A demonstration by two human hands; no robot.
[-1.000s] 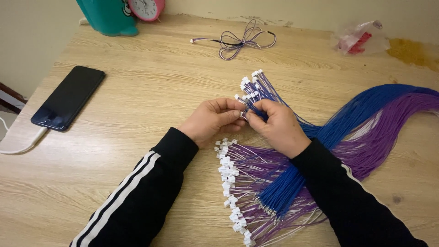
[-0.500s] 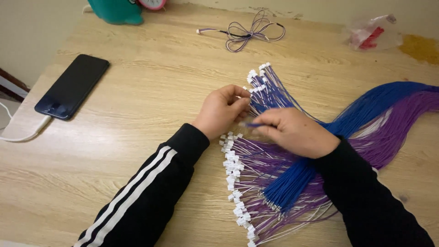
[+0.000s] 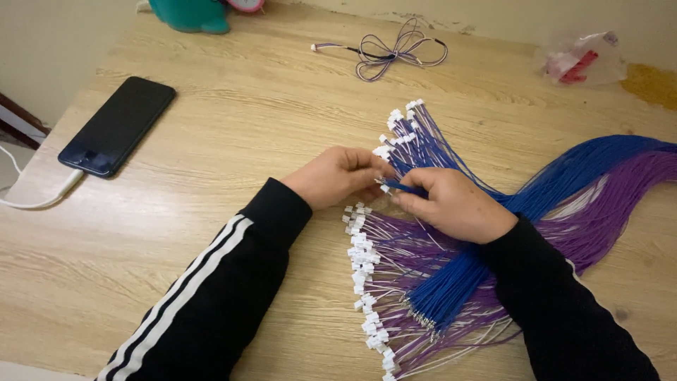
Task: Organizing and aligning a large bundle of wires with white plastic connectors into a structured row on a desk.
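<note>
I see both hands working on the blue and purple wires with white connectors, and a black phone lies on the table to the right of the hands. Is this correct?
Not quite. In the head view the black phone lies on the wooden table to the left of the hands, not the right. The rest holds: the left hand and right hand work on the blue and purple wires with white connectors.

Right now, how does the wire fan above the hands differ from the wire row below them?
The upper fan is blue and purple wire spread in a tight wedge by the left hand and right hand; the lower row is mostly purple and white, strung in a long line toward the table edge. Bare-ended blue wires lie across the lower row; nothing covers the upper fan. Both end in small white connectors.
</note>
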